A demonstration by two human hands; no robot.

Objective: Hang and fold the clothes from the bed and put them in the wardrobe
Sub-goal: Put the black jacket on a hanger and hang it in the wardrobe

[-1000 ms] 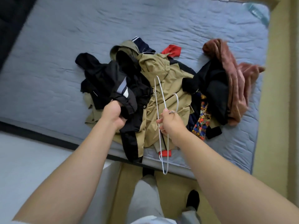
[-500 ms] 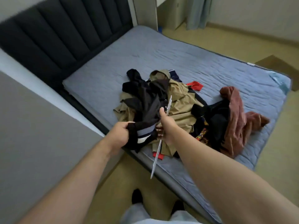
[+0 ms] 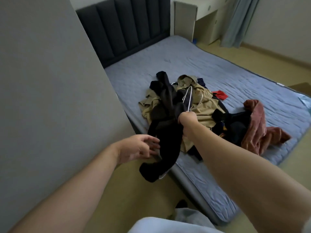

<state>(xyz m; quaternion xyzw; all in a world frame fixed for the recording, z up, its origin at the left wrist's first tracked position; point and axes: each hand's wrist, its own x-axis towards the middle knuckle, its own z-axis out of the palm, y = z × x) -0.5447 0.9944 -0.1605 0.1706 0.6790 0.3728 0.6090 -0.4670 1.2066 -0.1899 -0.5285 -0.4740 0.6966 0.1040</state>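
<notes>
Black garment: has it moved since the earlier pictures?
Yes. The black garment was pulled toward the near edge of the mattress; its lower end hangs past it, over the floor.

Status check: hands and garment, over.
Right hand grips white hanger. Left hand open, at black garment. Garment hangs over bed edge. No obstruction seen.

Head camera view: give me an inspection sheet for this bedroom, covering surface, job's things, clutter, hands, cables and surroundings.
Surface: blue-grey quilted mattress, clothes heaped on it.
Job's things: white hanger; black garment trailing off the bed edge; tan jacket and rust garment in the heap.
Clutter: small red cloth beside the heap.
Hands: right hand grips the hanger; left hand open, fingers touching the black garment.
Cables: nothing seen.
Surroundings: dark headboard, curtain, grey panel at left.
</notes>
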